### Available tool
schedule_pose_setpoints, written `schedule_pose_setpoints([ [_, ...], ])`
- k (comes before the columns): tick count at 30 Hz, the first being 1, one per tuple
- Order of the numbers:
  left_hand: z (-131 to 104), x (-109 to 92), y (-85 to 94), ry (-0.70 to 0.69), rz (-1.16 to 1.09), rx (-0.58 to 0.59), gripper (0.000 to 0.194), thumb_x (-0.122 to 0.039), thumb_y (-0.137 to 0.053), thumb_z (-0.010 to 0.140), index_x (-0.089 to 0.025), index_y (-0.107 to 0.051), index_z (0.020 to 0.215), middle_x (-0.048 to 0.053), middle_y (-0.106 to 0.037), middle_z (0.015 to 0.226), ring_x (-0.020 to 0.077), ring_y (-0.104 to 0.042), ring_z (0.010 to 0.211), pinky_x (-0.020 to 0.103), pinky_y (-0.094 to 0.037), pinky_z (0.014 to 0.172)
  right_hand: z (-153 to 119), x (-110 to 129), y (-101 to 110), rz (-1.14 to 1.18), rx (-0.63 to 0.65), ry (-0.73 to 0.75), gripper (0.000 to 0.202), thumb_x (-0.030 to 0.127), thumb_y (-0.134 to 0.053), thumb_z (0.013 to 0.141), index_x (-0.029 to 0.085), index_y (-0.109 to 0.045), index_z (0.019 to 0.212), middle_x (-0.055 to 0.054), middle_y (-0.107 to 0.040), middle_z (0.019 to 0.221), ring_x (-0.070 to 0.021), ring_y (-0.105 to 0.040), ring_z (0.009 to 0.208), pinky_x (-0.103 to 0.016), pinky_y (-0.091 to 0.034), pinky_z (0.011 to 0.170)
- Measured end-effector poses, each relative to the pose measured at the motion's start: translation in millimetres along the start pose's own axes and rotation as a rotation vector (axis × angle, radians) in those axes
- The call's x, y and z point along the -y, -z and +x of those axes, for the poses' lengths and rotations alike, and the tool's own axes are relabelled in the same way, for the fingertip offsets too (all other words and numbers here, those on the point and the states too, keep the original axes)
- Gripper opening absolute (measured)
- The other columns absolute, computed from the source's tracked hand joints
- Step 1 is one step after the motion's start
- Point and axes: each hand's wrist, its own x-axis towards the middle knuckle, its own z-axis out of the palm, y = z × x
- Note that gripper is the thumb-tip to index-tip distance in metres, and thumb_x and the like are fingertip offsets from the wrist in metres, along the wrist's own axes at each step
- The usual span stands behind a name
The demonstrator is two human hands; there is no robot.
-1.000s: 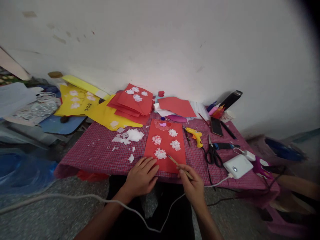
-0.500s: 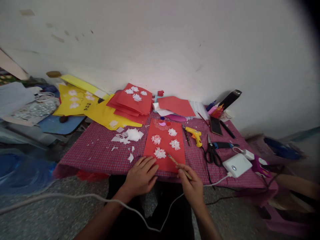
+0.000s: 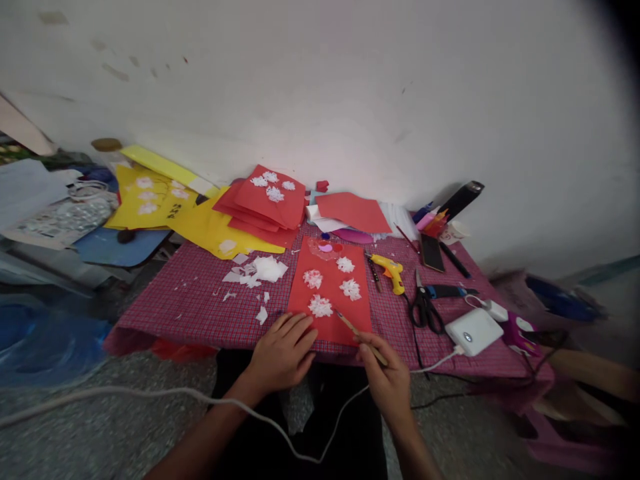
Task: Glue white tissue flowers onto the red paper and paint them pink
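My right hand [image 3: 385,373] grips a thin paintbrush [image 3: 350,325], its tip pointing up-left beside the lowest white paper flower [image 3: 321,306]. Under it lies a red sheet [image 3: 330,328] bearing several crumpled white paper flowers; the lower and left ones carry pink-red tints. Fingers stretched, my left hand [image 3: 284,350] rests flat on the sheet's lower left corner. At the top of the sheet sits a clear palette [image 3: 314,248] with pink and red paint. Whether the brush tip touches the flower I cannot tell.
Torn white paper [image 3: 267,269] lies to the left. Behind are stacked red sheets [image 3: 270,213] and yellow sheets [image 3: 200,227]. Rightward are a yellow glue gun [image 3: 390,270], black scissors [image 3: 425,310], a phone [image 3: 432,252] and a white power bank [image 3: 474,331]. A white cable [image 3: 240,405] crosses in front.
My right hand and the paintbrush have shifted slightly right and down. My left hand stays in place on the red sheet.
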Motion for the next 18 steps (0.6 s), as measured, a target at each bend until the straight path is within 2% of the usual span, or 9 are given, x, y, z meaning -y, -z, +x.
schedule_pose_setpoints([
  [5,0,1,-0.1,-0.005,0.005,0.011,0.039,-0.033,-0.06,0.092,-0.021,-0.064,0.128,0.01,-0.061,0.142,0.029,-0.053,0.135,0.051,-0.039,0.118,-5,1,1,-0.035,0.028,-0.005,0.022,0.034,-0.067,0.093,0.023,-0.076,0.109,-0.006,-0.08,0.102,-0.0243,-0.075,0.092,-0.034,-0.059,0.083],
  [9,0,1,0.5,-0.004,0.004,0.007,0.039,-0.033,-0.061,0.091,-0.02,-0.064,0.128,0.01,-0.062,0.141,0.029,-0.054,0.134,0.051,-0.039,0.118,-5,0,2,-0.036,-0.008,0.016,0.022,0.034,-0.066,0.093,0.024,-0.076,0.111,-0.006,-0.079,0.101,-0.0225,-0.074,0.085,-0.032,-0.059,0.077],
  [13,-1,1,-0.7,-0.002,0.005,0.0,0.039,-0.033,-0.06,0.092,-0.02,-0.064,0.128,0.01,-0.062,0.142,0.0289,-0.053,0.135,0.05,-0.038,0.118,-7,-3,2,-0.054,0.036,0.032,0.021,0.033,-0.067,0.092,0.024,-0.077,0.108,-0.006,-0.079,0.101,-0.0237,-0.074,0.088,-0.034,-0.059,0.079],
  [16,-2,1,-3.3,0.002,-0.001,0.011,0.038,-0.034,-0.06,0.093,-0.021,-0.063,0.128,0.009,-0.061,0.142,0.0285,-0.052,0.136,0.049,-0.036,0.119,-3,2,7,-0.052,-0.026,0.026,0.02,0.033,-0.067,0.091,0.023,-0.077,0.106,-0.007,-0.079,0.098,-0.0233,-0.073,0.083,-0.034,-0.058,0.075],
  [18,-3,2,-4.9,0.004,-0.005,0.014,0.038,-0.034,-0.059,0.093,-0.021,-0.063,0.129,0.008,-0.061,0.143,0.0282,-0.052,0.136,0.049,-0.036,0.12,13,11,11,-0.053,-0.091,0.033,0.021,0.034,-0.067,0.09,0.022,-0.077,0.105,-0.007,-0.078,0.094,-0.0223,-0.072,0.078,-0.032,-0.057,0.071],
])
